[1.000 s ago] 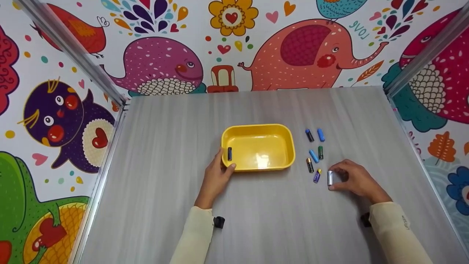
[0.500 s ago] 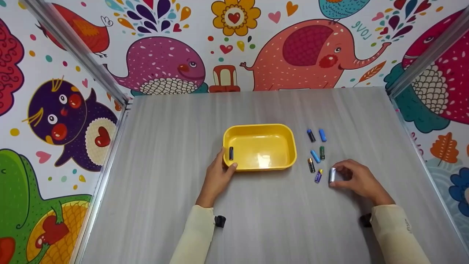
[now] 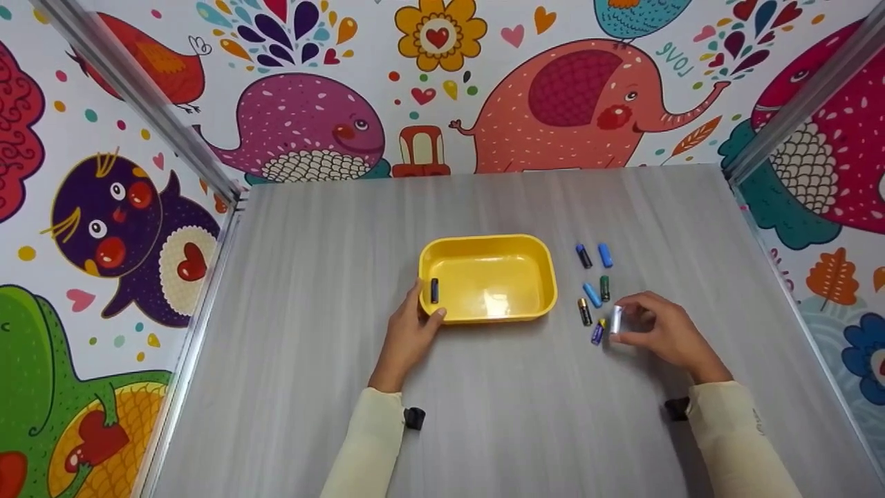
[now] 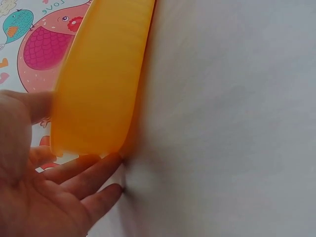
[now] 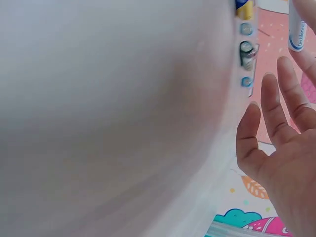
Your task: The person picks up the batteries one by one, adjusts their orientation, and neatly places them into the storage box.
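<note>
In the head view, a yellow plastic tray stands mid-table with one dark battery lying at its left end. My left hand holds the tray's near left corner, thumb at the front wall and fingers along the left end; the left wrist view shows them against the yellow wall. Over to the right, my right hand pinches a silver-white battery between thumb and fingertips. In the right wrist view this battery is off the table, while the other fingers spread out.
Several loose batteries lie between the tray and my right hand: a black-and-blue one, a blue one, a green one, a light blue one, a black-and-gold one and a purple one. Patterned walls bound the table.
My right hand has raised the silver-white battery from the table and shifted slightly left and away from me, close to the purple battery. The left hand and the tray stay in place.
</note>
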A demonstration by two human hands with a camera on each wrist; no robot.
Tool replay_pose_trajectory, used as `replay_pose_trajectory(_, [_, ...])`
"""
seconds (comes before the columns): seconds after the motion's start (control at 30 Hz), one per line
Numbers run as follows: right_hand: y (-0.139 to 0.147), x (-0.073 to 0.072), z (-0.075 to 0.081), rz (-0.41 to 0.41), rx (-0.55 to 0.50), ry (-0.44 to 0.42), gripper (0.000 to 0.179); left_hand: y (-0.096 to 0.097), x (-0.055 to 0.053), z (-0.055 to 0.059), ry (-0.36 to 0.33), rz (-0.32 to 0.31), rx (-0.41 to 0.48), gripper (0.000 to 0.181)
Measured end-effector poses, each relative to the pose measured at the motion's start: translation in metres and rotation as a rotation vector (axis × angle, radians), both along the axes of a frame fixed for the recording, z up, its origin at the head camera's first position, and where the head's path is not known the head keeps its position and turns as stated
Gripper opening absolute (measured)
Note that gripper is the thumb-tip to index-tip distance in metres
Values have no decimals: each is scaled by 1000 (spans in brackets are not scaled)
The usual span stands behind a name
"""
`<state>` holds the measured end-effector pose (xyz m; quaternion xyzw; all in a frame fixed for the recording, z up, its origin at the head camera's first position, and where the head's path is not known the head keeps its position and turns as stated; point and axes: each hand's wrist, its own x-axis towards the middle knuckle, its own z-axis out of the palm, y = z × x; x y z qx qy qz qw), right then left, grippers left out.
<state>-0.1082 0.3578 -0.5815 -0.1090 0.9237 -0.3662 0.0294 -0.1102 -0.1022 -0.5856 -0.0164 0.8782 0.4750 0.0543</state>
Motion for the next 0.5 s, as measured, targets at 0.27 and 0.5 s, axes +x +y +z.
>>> replay_pose_trajectory(0.27, [-29,-16,17,17,-19,0,58,-1,0,-2,-6,2,-3,79])
replay_pose_trajectory(0.5, [-60,-32,32,50,-70,57,57,0,0,-3,-6,-1,-3,79])
